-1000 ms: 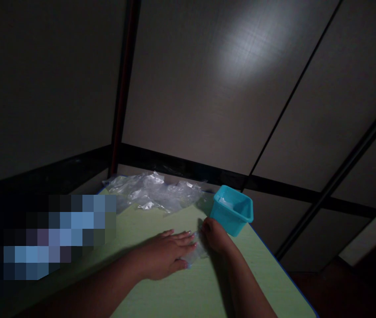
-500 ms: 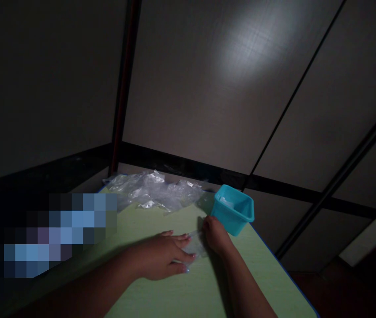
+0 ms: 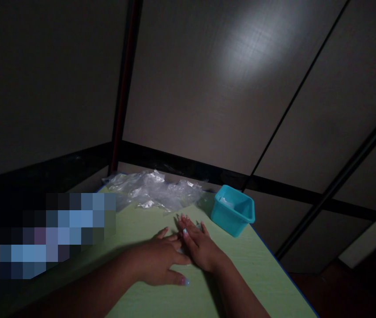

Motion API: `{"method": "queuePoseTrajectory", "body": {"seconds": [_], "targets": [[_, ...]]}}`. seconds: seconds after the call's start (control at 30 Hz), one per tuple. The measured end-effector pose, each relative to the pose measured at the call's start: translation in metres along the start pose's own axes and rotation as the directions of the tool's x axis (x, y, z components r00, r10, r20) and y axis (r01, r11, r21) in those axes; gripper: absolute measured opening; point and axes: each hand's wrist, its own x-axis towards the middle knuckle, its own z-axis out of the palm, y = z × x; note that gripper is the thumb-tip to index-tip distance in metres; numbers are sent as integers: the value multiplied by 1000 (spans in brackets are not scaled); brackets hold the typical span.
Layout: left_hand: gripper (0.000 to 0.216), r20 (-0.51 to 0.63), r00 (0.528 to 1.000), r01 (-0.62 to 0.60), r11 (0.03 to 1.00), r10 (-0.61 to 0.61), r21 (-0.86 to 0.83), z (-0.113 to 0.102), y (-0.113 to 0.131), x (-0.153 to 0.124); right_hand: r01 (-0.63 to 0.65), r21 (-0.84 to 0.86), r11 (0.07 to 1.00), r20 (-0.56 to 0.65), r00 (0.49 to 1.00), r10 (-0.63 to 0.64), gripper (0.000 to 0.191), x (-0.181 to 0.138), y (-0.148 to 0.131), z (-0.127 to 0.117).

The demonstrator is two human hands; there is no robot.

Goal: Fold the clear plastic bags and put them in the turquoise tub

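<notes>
My left hand [image 3: 163, 259] lies flat with its fingers spread on a small clear plastic bag [image 3: 198, 227] on the green table [image 3: 161, 300]. Across the tips of its fingers rests my right hand [image 3: 199, 245], palm down and fingers stretched out. Most of the bag is covered by the two hands; only slivers of it show. Just right of my right hand stands a turquoise plastic basket [image 3: 232, 214] with something whitish inside.
Crumpled clear plastic bags [image 3: 155, 192] lie in a heap along the table's far edge. Cabinet panels [image 3: 194, 88] rise behind the table. A pixelated patch [image 3: 65, 234] hides the area at the left.
My right hand has opened from a pinch at the bag's far right edge and moved left onto my left hand's fingers. The left hand stays nearly in place, its thumb spread wider.
</notes>
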Motion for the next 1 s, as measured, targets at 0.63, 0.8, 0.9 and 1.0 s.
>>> {"method": "queuePoseTrajectory", "body": {"seconds": [0.63, 0.8, 0.9, 1.0], "targets": [[49, 46, 999, 9, 1000, -10, 13, -2, -4, -3, -265, -240, 934, 10, 961, 276, 46, 9, 27, -3], [55, -149, 986, 68, 998, -70, -19, -2, -10, 0, -262, -260, 929, 5, 962, 273, 47, 9, 31, 0], [57, -123, 992, 38, 999, -38, -2, -2, -11, 1, -258, -252, 933, -6, 964, 265, 46, 9, 31, 1], [53, 2, 1000, -27, 1000, 27, -4, -2, -11, 0, -265, -247, 932, -2, 962, 273, 45, 9, 30, 1]]}}
